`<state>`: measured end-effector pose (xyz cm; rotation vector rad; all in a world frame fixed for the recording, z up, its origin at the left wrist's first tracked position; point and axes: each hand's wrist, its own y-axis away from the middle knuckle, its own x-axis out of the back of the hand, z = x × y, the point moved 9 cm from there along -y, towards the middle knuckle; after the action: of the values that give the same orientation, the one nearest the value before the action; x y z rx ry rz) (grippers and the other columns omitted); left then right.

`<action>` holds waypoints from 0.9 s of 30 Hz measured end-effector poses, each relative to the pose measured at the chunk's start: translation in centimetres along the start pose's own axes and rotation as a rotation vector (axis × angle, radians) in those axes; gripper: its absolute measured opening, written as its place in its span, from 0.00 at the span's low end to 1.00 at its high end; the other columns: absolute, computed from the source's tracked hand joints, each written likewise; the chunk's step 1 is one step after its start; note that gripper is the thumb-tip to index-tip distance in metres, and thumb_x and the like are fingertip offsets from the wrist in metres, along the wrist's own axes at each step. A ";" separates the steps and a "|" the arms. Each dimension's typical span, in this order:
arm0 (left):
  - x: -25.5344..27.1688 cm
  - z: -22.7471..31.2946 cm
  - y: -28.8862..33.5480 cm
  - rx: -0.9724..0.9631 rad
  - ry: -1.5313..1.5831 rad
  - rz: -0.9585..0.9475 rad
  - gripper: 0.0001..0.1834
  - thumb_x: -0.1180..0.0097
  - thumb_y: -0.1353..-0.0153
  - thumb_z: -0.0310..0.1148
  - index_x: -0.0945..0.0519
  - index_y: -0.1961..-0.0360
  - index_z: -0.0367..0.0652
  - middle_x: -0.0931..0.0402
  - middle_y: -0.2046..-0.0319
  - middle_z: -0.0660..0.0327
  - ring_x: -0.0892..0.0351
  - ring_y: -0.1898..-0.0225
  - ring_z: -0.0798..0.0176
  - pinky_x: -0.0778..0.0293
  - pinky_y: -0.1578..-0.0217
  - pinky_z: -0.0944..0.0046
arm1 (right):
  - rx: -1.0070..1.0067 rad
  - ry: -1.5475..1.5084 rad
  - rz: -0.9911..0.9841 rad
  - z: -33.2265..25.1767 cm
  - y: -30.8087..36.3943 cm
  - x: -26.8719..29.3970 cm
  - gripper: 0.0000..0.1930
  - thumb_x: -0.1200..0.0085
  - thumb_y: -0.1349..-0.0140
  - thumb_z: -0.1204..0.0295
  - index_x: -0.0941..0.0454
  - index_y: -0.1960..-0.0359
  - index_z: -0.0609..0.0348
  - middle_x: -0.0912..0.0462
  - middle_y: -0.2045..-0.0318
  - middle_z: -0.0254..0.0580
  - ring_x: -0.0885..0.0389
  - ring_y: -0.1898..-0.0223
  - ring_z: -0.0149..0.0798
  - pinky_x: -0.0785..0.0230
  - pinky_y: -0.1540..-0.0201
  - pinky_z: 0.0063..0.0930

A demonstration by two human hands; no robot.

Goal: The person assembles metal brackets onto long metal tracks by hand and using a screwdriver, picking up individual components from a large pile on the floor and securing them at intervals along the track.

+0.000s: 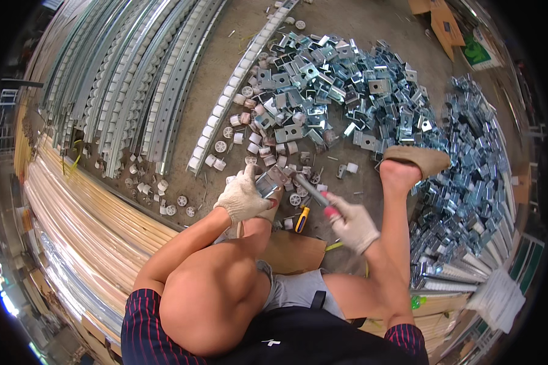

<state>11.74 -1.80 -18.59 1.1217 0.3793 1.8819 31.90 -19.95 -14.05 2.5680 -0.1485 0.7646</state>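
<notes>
My left hand, in a whitish work glove, is closed on a shiny metal bracket in front of my bent left knee. My right hand, gloved too, grips a hammer by its red-marked handle. The hammer's head end is beside the bracket; whether they touch I cannot tell. Just below the hammer, a yellow screwdriver-like handle lies on the floor. Small white rollers are scattered beyond my left hand.
Loose metal brackets form a large heap ahead, and another pile runs down the right. A white roller track and several metal rails lie at left. Long wrapped tubes stretch along the near left. Torn cardboard is far right.
</notes>
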 end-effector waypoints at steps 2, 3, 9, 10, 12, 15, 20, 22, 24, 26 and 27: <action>-0.2 0.2 0.0 0.006 -0.020 -0.041 0.49 0.24 0.55 0.51 0.32 0.35 0.41 0.24 0.44 0.38 0.28 0.39 0.32 0.27 0.39 0.40 | -0.120 -0.032 0.091 0.3 -0.5 2.7 0.21 0.47 0.31 0.73 0.21 0.36 0.51 0.16 0.68 0.63 0.14 0.67 0.62 0.22 0.60 0.48; -0.2 0.5 0.0 0.014 -0.030 -0.055 0.49 0.24 0.55 0.51 0.32 0.35 0.40 0.24 0.45 0.38 0.28 0.39 0.32 0.27 0.39 0.39 | -0.151 -0.138 0.186 1.6 -0.3 3.5 0.21 0.47 0.31 0.74 0.20 0.37 0.52 0.15 0.68 0.62 0.14 0.67 0.61 0.22 0.60 0.48; -0.8 0.3 -0.1 -0.015 -0.127 -0.027 0.49 0.24 0.56 0.54 0.29 0.37 0.40 0.22 0.45 0.39 0.24 0.40 0.36 0.28 0.38 0.46 | -0.111 -0.020 -0.037 1.1 0.7 -1.7 0.23 0.47 0.32 0.75 0.21 0.35 0.53 0.12 0.67 0.55 0.14 0.71 0.47 0.23 0.61 0.34; -0.7 -0.3 -0.1 -0.011 -0.109 -0.008 0.49 0.24 0.56 0.55 0.29 0.37 0.40 0.22 0.46 0.38 0.25 0.41 0.34 0.30 0.37 0.44 | -0.132 -0.055 -0.002 1.5 0.0 -0.6 0.23 0.47 0.32 0.75 0.21 0.35 0.52 0.12 0.66 0.54 0.14 0.70 0.47 0.23 0.61 0.34; -0.2 0.3 -0.3 -0.005 -0.090 0.017 0.49 0.23 0.57 0.55 0.28 0.38 0.39 0.22 0.46 0.38 0.25 0.42 0.31 0.30 0.38 0.43 | -0.191 -0.296 0.198 5.4 -0.2 0.6 0.22 0.45 0.31 0.72 0.22 0.34 0.52 0.13 0.67 0.53 0.14 0.70 0.44 0.22 0.61 0.33; 0.1 0.8 -0.6 -0.005 -0.109 0.058 0.50 0.23 0.58 0.55 0.28 0.37 0.39 0.22 0.46 0.38 0.25 0.41 0.31 0.27 0.39 0.44 | -0.154 -0.369 0.231 5.6 0.3 -0.6 0.23 0.46 0.30 0.72 0.22 0.34 0.53 0.14 0.69 0.50 0.15 0.70 0.36 0.22 0.60 0.32; -0.3 -1.5 0.1 0.051 -0.089 -0.086 0.48 0.26 0.56 0.53 0.27 0.36 0.37 0.17 0.50 0.39 0.17 0.45 0.41 0.21 0.44 0.52 | -0.152 -0.177 0.136 5.1 0.0 -1.4 0.24 0.48 0.33 0.73 0.24 0.33 0.55 0.12 0.55 0.59 0.11 0.57 0.57 0.21 0.52 0.41; 0.0 -2.3 0.9 -0.009 0.011 -0.040 0.48 0.26 0.56 0.53 0.26 0.36 0.37 0.16 0.52 0.39 0.15 0.48 0.42 0.21 0.45 0.53 | -0.232 -0.116 0.265 7.1 0.9 -0.8 0.25 0.47 0.32 0.72 0.25 0.32 0.54 0.12 0.56 0.59 0.12 0.57 0.58 0.21 0.51 0.44; -0.3 -5.6 2.1 -0.044 0.031 -0.028 0.47 0.27 0.56 0.55 0.24 0.37 0.37 0.15 0.52 0.40 0.14 0.49 0.44 0.21 0.45 0.54 | -0.219 0.125 0.376 9.1 2.0 -1.5 0.27 0.46 0.32 0.71 0.27 0.30 0.53 0.13 0.56 0.58 0.13 0.57 0.59 0.21 0.52 0.47; -0.6 -8.4 4.7 0.120 0.079 -0.130 0.47 0.28 0.56 0.61 0.21 0.39 0.39 0.15 0.52 0.42 0.15 0.48 0.42 0.22 0.46 0.52 | -0.239 0.270 0.493 12.5 2.8 -2.2 0.29 0.44 0.32 0.70 0.30 0.28 0.49 0.16 0.54 0.57 0.16 0.57 0.62 0.23 0.53 0.54; -0.7 -10.1 5.8 0.169 0.075 -0.134 0.45 0.29 0.54 0.61 0.20 0.40 0.40 0.14 0.53 0.42 0.14 0.49 0.43 0.21 0.47 0.52 | -0.260 0.266 0.514 13.6 3.2 -2.2 0.29 0.44 0.32 0.70 0.30 0.28 0.49 0.17 0.52 0.57 0.16 0.55 0.62 0.23 0.52 0.53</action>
<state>0.50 -3.95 -20.77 1.1094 0.6500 1.8024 36.04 -29.02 -24.04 2.1717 -0.7871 1.1742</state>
